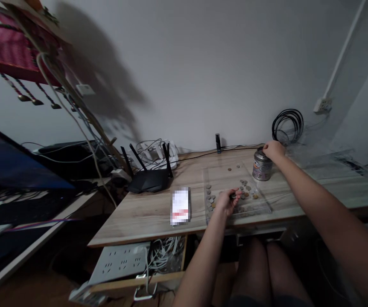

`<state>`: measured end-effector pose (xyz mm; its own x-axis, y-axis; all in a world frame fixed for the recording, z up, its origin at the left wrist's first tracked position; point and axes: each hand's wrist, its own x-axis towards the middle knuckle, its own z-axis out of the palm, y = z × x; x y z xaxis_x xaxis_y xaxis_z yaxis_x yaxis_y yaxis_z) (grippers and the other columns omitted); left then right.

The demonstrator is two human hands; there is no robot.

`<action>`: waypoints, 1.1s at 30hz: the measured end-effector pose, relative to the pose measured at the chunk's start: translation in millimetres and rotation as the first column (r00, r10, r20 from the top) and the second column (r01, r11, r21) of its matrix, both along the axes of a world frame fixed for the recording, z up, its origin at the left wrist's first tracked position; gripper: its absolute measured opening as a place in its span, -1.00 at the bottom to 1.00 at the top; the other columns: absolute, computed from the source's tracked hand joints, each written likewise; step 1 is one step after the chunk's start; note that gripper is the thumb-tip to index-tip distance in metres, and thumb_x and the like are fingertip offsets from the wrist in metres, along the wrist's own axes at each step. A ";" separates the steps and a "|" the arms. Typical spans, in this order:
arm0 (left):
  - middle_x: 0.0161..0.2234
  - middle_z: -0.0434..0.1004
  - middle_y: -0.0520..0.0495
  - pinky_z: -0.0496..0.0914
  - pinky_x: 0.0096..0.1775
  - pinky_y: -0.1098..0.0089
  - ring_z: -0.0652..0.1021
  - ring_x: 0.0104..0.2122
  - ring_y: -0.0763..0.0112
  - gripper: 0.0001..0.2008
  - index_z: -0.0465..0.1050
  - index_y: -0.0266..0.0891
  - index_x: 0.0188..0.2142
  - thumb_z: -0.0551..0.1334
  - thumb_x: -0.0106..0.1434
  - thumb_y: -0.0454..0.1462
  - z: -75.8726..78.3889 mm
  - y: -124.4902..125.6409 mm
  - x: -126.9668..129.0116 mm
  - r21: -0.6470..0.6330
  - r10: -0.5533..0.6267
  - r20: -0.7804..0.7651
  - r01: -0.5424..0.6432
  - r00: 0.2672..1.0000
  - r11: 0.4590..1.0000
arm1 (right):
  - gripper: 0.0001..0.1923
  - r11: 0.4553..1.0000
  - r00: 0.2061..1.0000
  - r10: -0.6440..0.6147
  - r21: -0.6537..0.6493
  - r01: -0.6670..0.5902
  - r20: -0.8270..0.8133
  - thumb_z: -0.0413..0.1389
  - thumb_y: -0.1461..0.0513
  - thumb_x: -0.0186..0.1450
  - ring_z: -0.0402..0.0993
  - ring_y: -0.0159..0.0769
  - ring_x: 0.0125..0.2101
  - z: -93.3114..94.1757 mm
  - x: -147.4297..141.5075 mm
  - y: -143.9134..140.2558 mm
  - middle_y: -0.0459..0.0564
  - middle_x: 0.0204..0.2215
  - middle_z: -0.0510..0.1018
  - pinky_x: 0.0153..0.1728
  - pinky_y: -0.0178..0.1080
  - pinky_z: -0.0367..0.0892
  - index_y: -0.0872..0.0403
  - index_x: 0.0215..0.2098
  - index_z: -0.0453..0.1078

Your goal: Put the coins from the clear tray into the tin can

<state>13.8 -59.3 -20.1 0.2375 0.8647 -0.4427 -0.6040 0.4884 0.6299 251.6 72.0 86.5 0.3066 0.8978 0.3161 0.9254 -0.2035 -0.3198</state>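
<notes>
My left hand [227, 201] lies over the near-left part of a clear tray [261, 209], fingers curled narrow and pinched on what looks like a single coin [233, 196] from the scattered coins [246, 189]; the picture is too small for me to be sure the coin is lifted. My right hand [273, 150] reaches to the far-right part of the desk [139, 213], palm down over the top of a small metal tin [262, 166], fingers closed about its lid; whether the lid is gripped or only touched I cannot tell. The tin stands upright just beside the far-right corner of the tray, on bare wood. Most coins gather toward the tray's near half, with two or three lying apart near its far edge. Left of the tray, near the desk's front edge, lies a flat white card [180, 206] with a red band. Toward the far-left corner sits a black router [148, 179] with raised antennas, and behind it a tangle of white cables and adapters [153, 151]. A small black upright device [217, 143] stands at the far edge against the wall. A coil of black cable [287, 123] hangs on the wall beyond the tin. Below the front-left edge, a white power strip [120, 262] rests in an open tray with loose wires.
</notes>
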 end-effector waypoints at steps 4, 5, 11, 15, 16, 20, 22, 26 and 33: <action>-0.51 0.51 -0.14 0.11 -0.74 0.67 0.36 -0.70 0.65 -0.89 0.41 -0.43 -0.36 0.13 0.14 -0.43 -1.5 -1.4 1.2 0.070 0.027 -0.061 -0.023 0.998 0.997 | -0.69 0.972 0.994 0.102 0.207 -0.107 0.032 -0.01 0.21 0.20 0.37 -0.07 -0.17 -8.1 -30.7 -29.2 0.26 -0.21 0.49 -0.24 -0.15 0.21 0.16 -0.18 0.47; -0.53 0.50 -0.12 0.05 -0.75 0.67 0.33 -0.72 0.67 -0.90 0.41 -0.42 -0.36 0.12 0.15 -0.42 -2.3 -1.5 1.3 0.085 0.042 -0.073 -0.035 0.996 0.996 | -0.67 0.949 0.978 0.206 0.240 -0.205 0.018 -0.04 0.20 0.22 0.37 -0.10 -0.18 -15.1 -41.8 -41.4 0.23 -0.20 0.50 -0.23 -0.17 0.21 0.15 -0.16 0.46; -0.63 0.36 0.05 -0.11 -0.75 0.66 0.21 -0.76 0.71 -0.91 0.34 -0.35 -0.46 0.20 0.12 -0.33 -6.6 -1.9 2.5 0.180 0.056 -0.098 -0.038 0.994 0.983 | -0.72 0.566 0.525 0.757 -0.010 -0.824 -0.389 -0.02 0.17 0.20 0.41 -0.31 -0.43 -82.1 -103.0 -103.4 0.01 -0.43 0.56 -0.38 -0.32 0.25 0.11 -0.31 0.49; -0.64 0.33 0.04 -0.13 -0.75 0.64 0.20 -0.75 0.69 -0.82 0.34 -0.35 -0.46 0.15 0.17 -0.24 -6.1 -3.5 2.4 0.205 0.026 -0.088 -0.007 0.996 0.979 | -0.76 0.670 0.607 0.693 0.036 -0.741 -0.389 0.07 0.15 0.10 0.37 -0.33 -0.51 -87.7 -103.7 -101.9 -0.01 -0.53 0.53 -0.45 -0.33 0.23 0.14 -0.40 0.48; -0.64 0.33 0.02 -0.13 -0.74 0.64 0.22 -0.74 0.68 -0.80 0.36 -0.36 -0.43 0.12 0.18 -0.23 -5.6 -3.9 2.2 0.208 0.006 -0.082 0.011 0.997 0.978 | -0.76 0.704 0.644 0.677 0.058 -0.708 -0.357 0.08 0.14 0.09 0.37 -0.33 -0.51 -79.8 -97.8 -96.0 -0.01 -0.55 0.52 -0.46 -0.33 0.23 0.14 -0.44 0.48; -0.63 0.32 0.00 -0.09 -0.74 0.62 0.26 -0.71 0.65 -0.79 0.41 -0.41 -0.37 0.08 0.16 -0.29 -3.5 -4.0 1.0 0.195 -0.035 -0.050 0.044 0.998 0.980 | -0.71 0.874 0.862 0.469 0.237 -0.423 -0.194 -0.01 0.14 0.16 0.41 -0.29 -0.42 -28.8 -56.7 -59.0 0.05 -0.45 0.54 -0.39 -0.31 0.25 0.14 -0.41 0.48; -0.63 0.32 0.00 -0.07 -0.74 0.62 0.26 -0.71 0.64 -0.81 0.42 -0.41 -0.37 0.10 0.11 -0.31 -3.4 -3.5 0.6 0.175 -0.020 -0.036 0.026 0.999 0.984 | -0.70 0.956 0.974 0.215 0.222 -0.193 -0.076 -0.01 0.14 0.17 0.43 -0.21 -0.35 -6.7 -33.2 -38.8 0.11 -0.38 0.54 -0.36 -0.27 0.26 0.13 -0.35 0.50; -0.56 0.41 -0.04 -0.03 -0.72 0.62 0.28 -0.68 0.64 -0.83 0.43 -0.40 -0.35 0.15 0.03 -0.38 -5.1 -2.7 1.3 0.188 0.021 -0.085 -0.005 0.996 0.982 | -0.74 1.000 0.990 -0.007 0.023 0.004 0.139 0.05 0.20 0.12 0.44 -0.13 -0.28 6.0 -3.4 -13.5 0.21 -0.31 0.53 -0.34 -0.22 0.28 0.14 -0.33 0.52; -0.50 0.50 -0.07 -0.04 -0.70 0.62 0.25 -0.70 0.67 -0.84 0.38 -0.35 -0.32 0.18 0.04 -0.38 -8.0 -3.3 4.4 0.266 0.034 -0.177 0.015 0.984 0.964 | -0.72 1.000 0.993 -0.012 0.004 0.012 0.115 0.09 0.15 0.13 0.42 -0.09 -0.23 -1.2 -0.6 -12.4 0.21 -0.28 0.52 -0.30 -0.18 0.29 0.14 -0.29 0.52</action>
